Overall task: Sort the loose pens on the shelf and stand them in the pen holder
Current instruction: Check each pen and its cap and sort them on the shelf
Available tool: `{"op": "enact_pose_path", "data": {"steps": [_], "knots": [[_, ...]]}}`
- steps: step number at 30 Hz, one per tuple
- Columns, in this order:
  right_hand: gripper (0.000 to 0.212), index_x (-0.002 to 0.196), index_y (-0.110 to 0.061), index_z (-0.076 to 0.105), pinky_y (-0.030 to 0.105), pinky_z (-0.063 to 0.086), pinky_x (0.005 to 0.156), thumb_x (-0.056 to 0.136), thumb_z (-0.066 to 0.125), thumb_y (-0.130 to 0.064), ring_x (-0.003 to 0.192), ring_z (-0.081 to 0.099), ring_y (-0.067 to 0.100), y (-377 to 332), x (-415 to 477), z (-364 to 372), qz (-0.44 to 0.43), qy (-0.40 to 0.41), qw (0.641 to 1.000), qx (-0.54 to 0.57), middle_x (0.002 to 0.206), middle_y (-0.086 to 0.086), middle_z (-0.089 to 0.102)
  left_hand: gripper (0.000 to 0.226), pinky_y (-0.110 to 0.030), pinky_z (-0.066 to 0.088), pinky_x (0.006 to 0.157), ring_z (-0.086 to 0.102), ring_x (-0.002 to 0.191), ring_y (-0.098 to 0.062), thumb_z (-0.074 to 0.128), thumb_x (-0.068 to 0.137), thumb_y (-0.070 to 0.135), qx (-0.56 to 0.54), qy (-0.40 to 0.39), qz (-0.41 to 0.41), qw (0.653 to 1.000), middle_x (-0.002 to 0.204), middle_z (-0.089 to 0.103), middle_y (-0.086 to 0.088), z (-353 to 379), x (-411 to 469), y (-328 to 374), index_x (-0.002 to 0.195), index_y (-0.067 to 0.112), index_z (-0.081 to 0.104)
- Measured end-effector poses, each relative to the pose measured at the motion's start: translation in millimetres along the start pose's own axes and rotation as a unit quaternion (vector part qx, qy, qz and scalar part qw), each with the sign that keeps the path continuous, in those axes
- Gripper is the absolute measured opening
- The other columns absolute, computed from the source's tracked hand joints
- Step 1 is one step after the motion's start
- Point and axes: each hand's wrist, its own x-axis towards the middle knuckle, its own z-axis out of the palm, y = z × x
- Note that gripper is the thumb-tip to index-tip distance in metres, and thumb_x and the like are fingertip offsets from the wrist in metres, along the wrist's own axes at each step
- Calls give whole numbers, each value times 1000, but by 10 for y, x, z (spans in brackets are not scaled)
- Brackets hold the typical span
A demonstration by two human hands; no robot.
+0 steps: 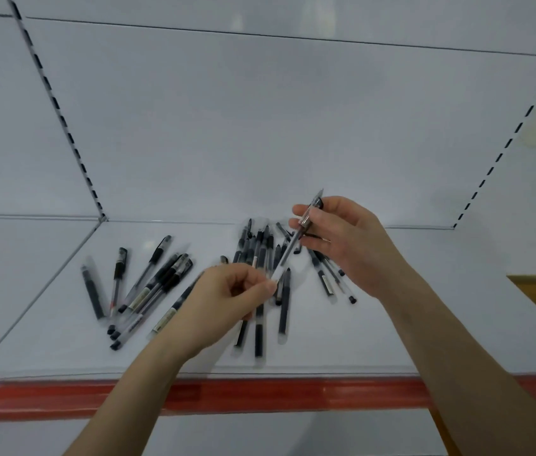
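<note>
Both hands hold one pen (288,250) above the shelf (424,324): the left hand (224,301) pinches its lower end, and the right hand (345,245) grips the end pointing to 1 o'clock. Loose pens (284,307) lie beneath and out to 9 o'clock. No pen holder shows. If either pinch slackens, the slim barrel could drop into the pile and scatter it toward the red front edge (260,393).

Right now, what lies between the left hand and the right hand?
In the head view, one pen bridges them: the left hand pinches its lower end, the right hand grips its upper part. Below it, loose pens lie on the shelf.
</note>
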Motion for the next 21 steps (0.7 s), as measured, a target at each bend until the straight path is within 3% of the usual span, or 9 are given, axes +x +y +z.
{"op": "enact_pose_path", "data": {"steps": [6,10,14,17,21], "knots": [[3,86,-11,60,30,57,78,86,59,-8,85,71,19,-1,-35,211,-59,-26,997,-47,84,3,73,4,-32,55,75,71,80,-19,58,86,7,-134,-9,-50,990,89,69,-16,-18,-36,97,88,10,60],[8,84,-14,61,29,57,82,84,61,-6,89,68,16,22,-79,290,-69,-61,991,-93,87,3,71,11,-25,54,61,66,60,-11,53,89,4,-174,26,-39,984,72,65,-8,26,0,170,91,13,59],[3,86,-14,63,21,55,72,85,62,-11,81,66,4,-147,11,164,-78,58,994,-47,84,-5,69,15,-11,43,46,52,46,0,49,91,1,-115,75,-5,991,67,54,-4,-2,-26,153,89,13,58],[6,90,-11,62,17,50,65,84,63,-12,73,65,6,-248,42,88,-79,87,993,-33,78,-1,67,15,-8,40,48,52,50,5,49,91,2,-84,79,6,993,74,60,-2,-30,-40,136,91,16,57],[16,96,-18,59,18,53,67,84,64,-9,75,67,9,-237,15,147,-100,72,991,-49,78,2,70,19,-10,44,55,57,59,2,50,90,0,-81,68,10,994,80,67,0,-20,-45,107,91,18,57]]}}
